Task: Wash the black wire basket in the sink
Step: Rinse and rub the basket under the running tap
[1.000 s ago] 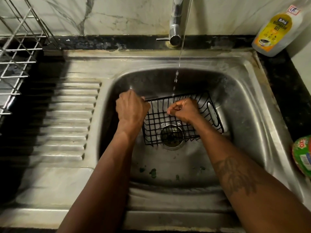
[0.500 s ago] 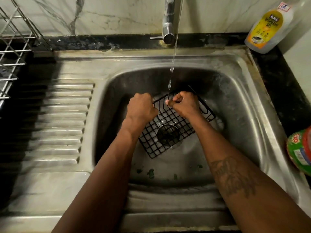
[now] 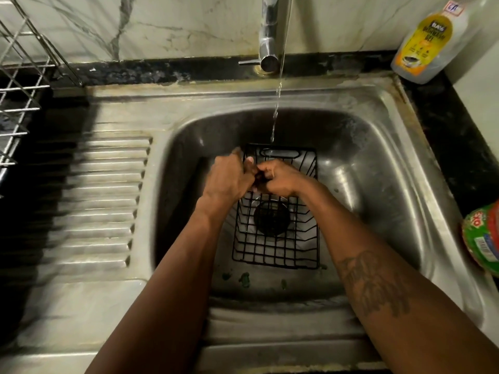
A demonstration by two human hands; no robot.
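Note:
The black wire basket (image 3: pixel 278 244) lies in the steel sink (image 3: pixel 378 163), its long side running front to back over the drain. A thin stream of water from the tap (image 3: pixel 268 36) falls onto its far end. My left hand (image 3: pixel 229 179) grips the basket's left rim. My right hand (image 3: pixel 278 178) is closed on the wires just beside it, the two hands touching. The basket's middle is hidden under my hands.
A bottle of dishwash gel (image 3: pixel 429 41) stands at the back right on the black counter. A green and red packet (image 3: pixel 483 236) sits at the right edge. A metal dish rack (image 3: pixel 21 85) is at the far left, beside the ribbed drainboard (image 3: pixel 102 201).
The basket has been turned from lying sideways to lying lengthwise, front to back. My hands have come together near its far end.

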